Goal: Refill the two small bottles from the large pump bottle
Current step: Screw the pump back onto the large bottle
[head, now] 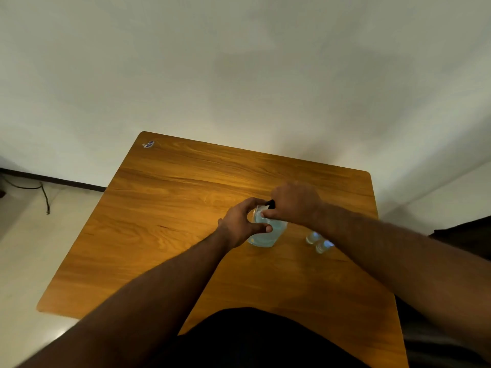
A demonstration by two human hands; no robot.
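The large bottle (267, 233) stands upright on the wooden table (170, 208), a little right of its middle; it is clear plastic with pale blue liquid inside and a black pump top (271, 203). The left hand (243, 224) curls its fingers and thumb around the bottle's body, and the right hand (293, 203) grips the pump top with closed fingers. Two small clear bottles (318, 241) stand just beside it on the right, partly hidden by the right forearm.
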